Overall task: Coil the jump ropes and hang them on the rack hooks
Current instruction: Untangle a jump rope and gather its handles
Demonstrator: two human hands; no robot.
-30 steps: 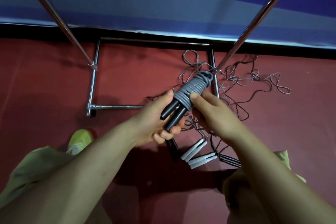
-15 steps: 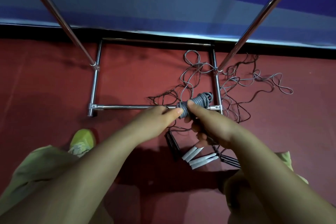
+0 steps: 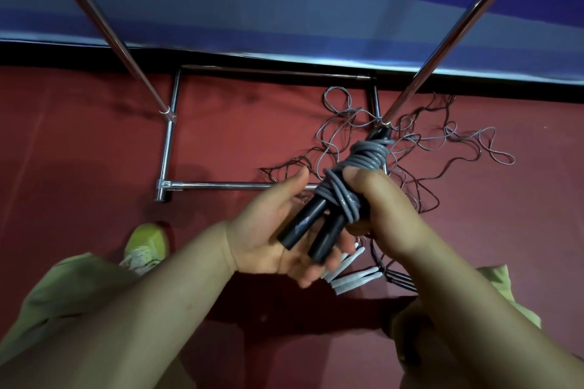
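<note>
A grey jump rope (image 3: 360, 164) is wound tightly round its two black handles (image 3: 311, 226) into one bundle, held in front of me above the floor. My right hand (image 3: 384, 211) grips the bundle round its middle, thumb on the coils. My left hand (image 3: 271, 230) lies open under the handle ends, palm up, fingers touching them. On the red floor behind lie several loose tangled ropes (image 3: 420, 148), grey and dark. The metal rack (image 3: 167, 151) stands beyond, with two slanted poles rising out of the picture; no hooks are in view.
White handles (image 3: 352, 278) and black handles (image 3: 399, 279) of other ropes lie on the floor under my hands. My yellow-green shoe (image 3: 147, 245) stands at the left, near the rack's base corner. A blue wall pad runs along the back.
The bundle has been lifted and turned, so the black handles point back toward me. My right hand now wraps round the coils, and my left hand has opened beneath the handles.
</note>
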